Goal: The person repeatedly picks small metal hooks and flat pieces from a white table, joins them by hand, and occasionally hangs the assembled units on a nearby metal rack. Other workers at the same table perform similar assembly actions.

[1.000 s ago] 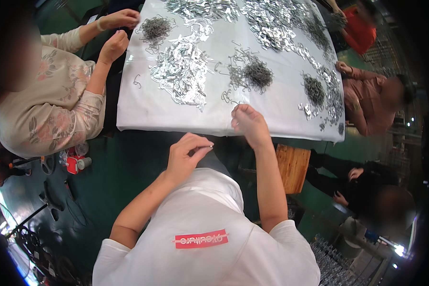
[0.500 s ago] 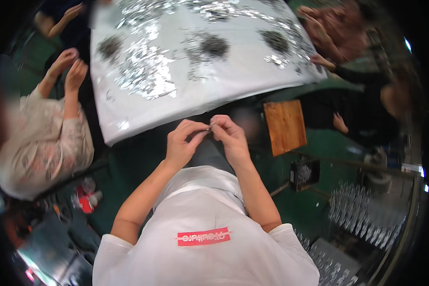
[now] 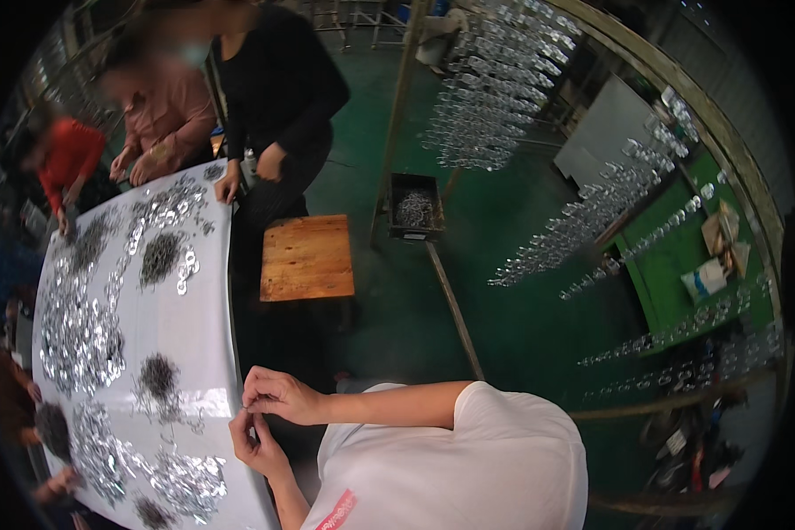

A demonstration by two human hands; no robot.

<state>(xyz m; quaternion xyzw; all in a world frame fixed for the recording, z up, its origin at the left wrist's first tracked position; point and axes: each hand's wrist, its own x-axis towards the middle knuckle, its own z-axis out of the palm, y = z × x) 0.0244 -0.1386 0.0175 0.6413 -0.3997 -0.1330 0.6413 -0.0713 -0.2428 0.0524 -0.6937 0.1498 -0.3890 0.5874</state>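
At the near edge of the white-covered table (image 3: 205, 334), my right hand (image 3: 283, 395) and my left hand (image 3: 259, 449) are held close together, fingertips nearly meeting. Both are closed in a pinch. Whatever lies between the fingertips is too small and too hidden to make out. On the tabletop beside my hands lie a dark pile of thin small pieces (image 3: 159, 377) and a spread of shiny silver metal pieces (image 3: 188, 484).
A wooden stool (image 3: 306, 256) stands beside a person in black (image 3: 278, 88). Other people work around the table. Behind the stool is a black bin (image 3: 415, 208) of small metal pieces. Strings of shiny pieces (image 3: 583, 212) hang from a wooden frame (image 3: 762, 212) at right.
The view has swung to the right, bringing the hanging strings and bin further in. My hands stay pinched close together and now appear beside the table edge, at the left.
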